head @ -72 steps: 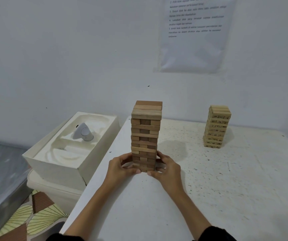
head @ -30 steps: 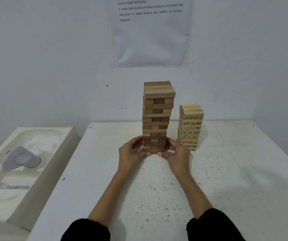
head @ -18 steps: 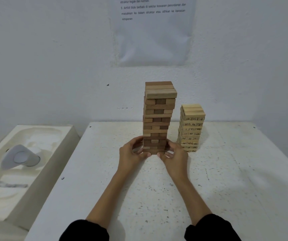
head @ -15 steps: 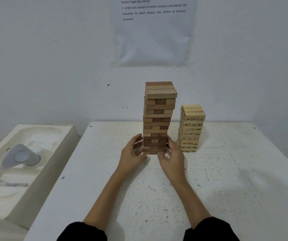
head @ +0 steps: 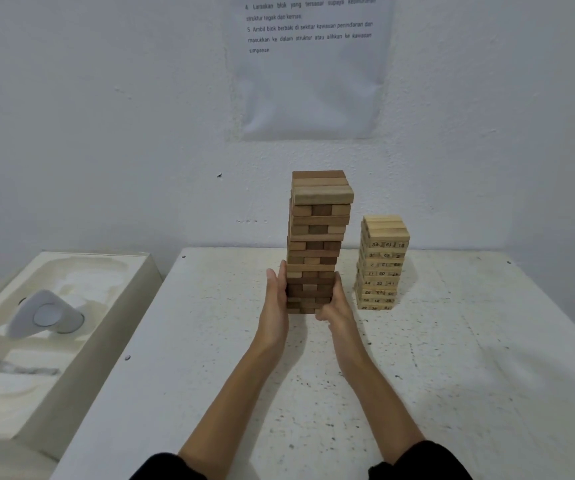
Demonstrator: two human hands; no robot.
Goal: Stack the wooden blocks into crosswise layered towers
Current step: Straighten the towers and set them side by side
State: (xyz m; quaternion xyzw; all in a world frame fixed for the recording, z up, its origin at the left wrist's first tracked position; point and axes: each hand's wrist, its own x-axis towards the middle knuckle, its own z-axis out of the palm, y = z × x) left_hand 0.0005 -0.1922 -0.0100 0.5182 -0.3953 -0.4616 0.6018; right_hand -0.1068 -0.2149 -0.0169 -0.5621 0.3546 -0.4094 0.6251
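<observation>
A tall tower of brown wooden blocks (head: 319, 233) in crosswise layers stands on the white table (head: 452, 358), near its middle. My left hand (head: 276, 299) presses flat against the tower's lower left side, fingers straight and pointing up. On the lower right side my right hand (head: 337, 303) lies flat against the blocks, thumb near the base. A shorter tower of pale numbered blocks (head: 381, 263) stands to the right, apart from my hands.
A cream moulded tray (head: 81, 341) with a grey rounded device (head: 45, 315) sits left of the table, lower down. A printed sheet (head: 310, 64) hangs on the white wall behind. The table's left edge runs close to the tray.
My hands have gone from curled round the tower's base to flat with straight fingers against its two sides. The tower stands in the same place by the pale tower.
</observation>
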